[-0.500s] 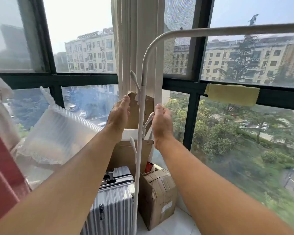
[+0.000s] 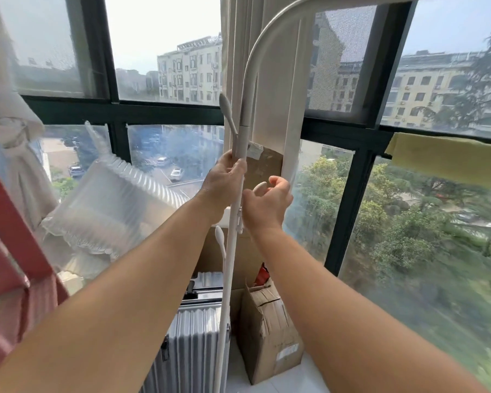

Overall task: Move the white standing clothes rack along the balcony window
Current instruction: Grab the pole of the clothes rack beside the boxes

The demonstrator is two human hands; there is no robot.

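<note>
The white clothes rack [image 2: 245, 106] stands right in front of me against the balcony window, its thin upright pole rising from the floor and bending right into a top bar. Short white hook pegs stick out from the pole. My left hand [image 2: 223, 184] is wrapped around the pole at about mid height, fingers closed on it. My right hand [image 2: 267, 204] is just right of the pole with fingers curled and apart, next to a peg, touching or nearly touching the pole; I cannot tell which.
A grey ribbed suitcase [image 2: 190, 344] and an open cardboard box [image 2: 270, 336] sit on the floor at the rack's base. A clear inflated plastic packing bag [image 2: 108, 205] leans left. Red fabric [image 2: 9, 256] hangs at far left. A yellow cloth [image 2: 448, 158] drapes on the window frame.
My left hand has closed around the rack's pole, where both hands were open beside it before. My right hand has curled closer to the pole. The view has moved nearer the window.
</note>
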